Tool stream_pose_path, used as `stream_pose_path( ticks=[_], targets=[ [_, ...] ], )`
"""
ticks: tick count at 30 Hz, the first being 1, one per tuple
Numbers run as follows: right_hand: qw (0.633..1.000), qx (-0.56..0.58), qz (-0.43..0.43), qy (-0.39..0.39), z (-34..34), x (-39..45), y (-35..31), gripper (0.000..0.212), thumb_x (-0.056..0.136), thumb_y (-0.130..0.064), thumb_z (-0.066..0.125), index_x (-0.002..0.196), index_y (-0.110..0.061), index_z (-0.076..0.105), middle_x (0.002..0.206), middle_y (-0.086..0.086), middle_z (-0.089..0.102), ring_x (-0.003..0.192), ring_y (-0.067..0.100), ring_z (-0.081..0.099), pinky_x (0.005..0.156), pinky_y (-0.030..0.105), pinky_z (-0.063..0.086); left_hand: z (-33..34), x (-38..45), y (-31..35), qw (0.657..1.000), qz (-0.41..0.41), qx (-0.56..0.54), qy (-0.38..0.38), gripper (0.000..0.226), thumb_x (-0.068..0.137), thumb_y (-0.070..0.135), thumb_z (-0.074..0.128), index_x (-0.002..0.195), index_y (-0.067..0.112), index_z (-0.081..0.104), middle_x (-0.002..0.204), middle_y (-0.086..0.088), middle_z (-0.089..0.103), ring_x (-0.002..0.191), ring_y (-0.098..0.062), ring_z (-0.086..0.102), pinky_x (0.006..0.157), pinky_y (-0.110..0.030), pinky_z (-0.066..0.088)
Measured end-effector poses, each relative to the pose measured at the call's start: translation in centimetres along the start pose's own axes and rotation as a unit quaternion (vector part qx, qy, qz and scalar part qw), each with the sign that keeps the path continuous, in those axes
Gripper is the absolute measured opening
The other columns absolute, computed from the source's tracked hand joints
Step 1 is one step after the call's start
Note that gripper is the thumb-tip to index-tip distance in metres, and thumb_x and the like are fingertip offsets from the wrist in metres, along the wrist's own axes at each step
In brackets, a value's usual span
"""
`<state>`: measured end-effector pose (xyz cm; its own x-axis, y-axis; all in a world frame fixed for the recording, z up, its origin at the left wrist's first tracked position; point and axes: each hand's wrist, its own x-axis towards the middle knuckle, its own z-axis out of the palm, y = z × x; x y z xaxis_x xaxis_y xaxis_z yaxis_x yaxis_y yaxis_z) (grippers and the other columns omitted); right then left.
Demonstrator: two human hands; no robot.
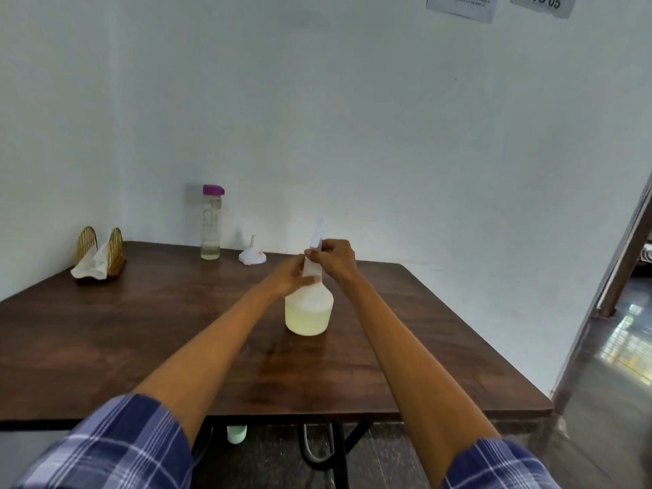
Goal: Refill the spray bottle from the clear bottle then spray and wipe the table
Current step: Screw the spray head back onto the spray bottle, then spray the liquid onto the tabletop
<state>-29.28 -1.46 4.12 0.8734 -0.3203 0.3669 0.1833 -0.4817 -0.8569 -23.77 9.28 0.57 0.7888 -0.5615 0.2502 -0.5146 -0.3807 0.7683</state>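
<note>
The white spray bottle (309, 312) stands upright near the middle of the dark wooden table (176, 330), about half full of pale yellow liquid. My left hand (289, 277) grips its neck from the left. My right hand (330, 255) pinches the white spray head above the neck; its nozzle points up. The clear bottle (211, 224) with a purple cap stands at the back by the wall, with only a little liquid at its bottom. A small white funnel (251, 255) lies upside down on the table to the right of the clear bottle.
A gold napkin holder (100, 250) with white tissue sits at the back left corner. Walls close off the back and left sides. The table's right edge borders an open doorway (621, 312). A pale green object (236, 434) shows under the table's front edge.
</note>
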Motion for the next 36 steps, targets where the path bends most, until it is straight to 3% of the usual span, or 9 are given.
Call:
stream_pose_path(
  ticks=[4,9,12,15,18,21,27,32,36],
  targets=[
    [1.000,0.020,0.011,-0.015,-0.2,-0.1,0.1,0.023,0.085,-0.012,0.067,0.103,0.002,0.068,0.090,0.005,0.065,0.074,0.008,0.060,0.053,0.007,0.043,0.5,-0.6,0.5,0.990,-0.018,-0.139,0.020,0.043,0.095,0.016,0.052,0.136,0.005,0.044,0.133,-0.011,0.054,0.124,-0.024,0.050,0.090,-0.026,0.041],
    [0.996,0.057,0.052,-0.032,-0.8,0.4,0.5,0.002,0.084,-0.010,0.067,0.083,-0.009,0.067,0.076,-0.004,0.063,0.074,0.009,0.059,0.059,0.014,0.043,2.3,0.1,0.2,0.988,-0.038,-0.147,0.027,0.052,0.097,0.021,0.049,0.144,0.011,0.031,0.139,-0.011,0.047,0.127,-0.026,0.045,0.104,-0.035,0.038],
    [0.994,0.086,0.056,-0.026,-0.9,0.5,1.1,0.024,0.082,-0.008,0.069,0.063,-0.018,0.059,0.067,-0.005,0.060,0.064,0.002,0.056,0.050,0.008,0.042,3.1,0.2,0.1,0.988,-0.035,-0.137,0.060,0.050,0.096,0.021,0.048,0.143,0.011,0.033,0.138,-0.010,0.048,0.126,-0.026,0.046,0.102,-0.034,0.039],
    [0.992,0.112,0.060,-0.023,-0.7,0.7,1.2,0.026,0.079,-0.006,0.071,0.060,-0.016,0.058,0.067,-0.003,0.060,0.064,0.005,0.057,0.049,0.008,0.043,3.3,0.2,0.0,0.986,-0.042,-0.137,0.083,0.046,0.096,0.020,0.049,0.139,0.008,0.038,0.135,-0.012,0.051,0.123,-0.026,0.049,0.091,-0.028,0.040],
    [0.991,0.119,0.067,-0.008,-0.3,0.6,0.7,0.005,0.078,-0.006,0.072,0.077,-0.008,0.067,0.073,-0.002,0.062,0.066,0.004,0.058,0.046,0.007,0.044,3.1,0.1,0.2,0.985,-0.044,-0.134,0.098,0.041,0.096,0.018,0.049,0.135,0.006,0.042,0.132,-0.013,0.053,0.121,-0.026,0.050,0.088,-0.027,0.039],
    [0.990,0.126,0.064,0.025,0.2,0.6,0.9,0.025,0.078,-0.008,0.073,0.102,0.000,0.071,0.089,0.003,0.067,0.076,0.011,0.061,0.053,0.010,0.046,3.3,0.1,0.2,0.984,-0.036,-0.131,0.114,0.037,0.096,0.016,0.049,0.130,0.003,0.046,0.127,-0.015,0.056,0.117,-0.028,0.052,0.084,-0.026,0.040],
    [0.989,0.131,0.032,0.057,1.3,0.3,2.1,0.019,0.078,-0.015,0.074,0.095,-0.006,0.070,0.089,0.006,0.069,0.090,0.023,0.067,0.080,0.032,0.057,3.2,-0.6,0.7,0.983,-0.038,-0.140,0.110,0.036,0.095,0.019,0.052,0.127,0.004,0.049,0.125,-0.013,0.058,0.116,-0.025,0.054,0.082,-0.025,0.040],
    [0.980,0.169,0.074,0.078,1.8,0.2,1.5,0.059,0.079,-0.014,0.072,0.129,-0.012,0.041,0.103,0.007,0.058,0.094,0.022,0.060,0.084,0.032,0.052,3.0,-1.8,1.4,0.985,-0.070,-0.122,0.103,0.044,0.092,0.016,0.057,0.132,0.004,0.042,0.131,-0.013,0.053,0.121,-0.027,0.051,0.088,-0.027,0.041],
    [0.994,0.096,0.048,0.038,2.1,0.0,1.9,0.067,0.080,-0.015,0.069,0.136,-0.010,0.032,0.104,0.002,0.051,0.092,0.019,0.055,0.075,0.027,0.048,1.9,-3.4,1.4,0.987,-0.086,-0.117,0.065,0.055,0.087,-0.003,0.055,0.139,0.008,0.040,0.139,-0.009,0.048,0.129,-0.023,0.045,0.097,-0.028,0.040]
  ],
)
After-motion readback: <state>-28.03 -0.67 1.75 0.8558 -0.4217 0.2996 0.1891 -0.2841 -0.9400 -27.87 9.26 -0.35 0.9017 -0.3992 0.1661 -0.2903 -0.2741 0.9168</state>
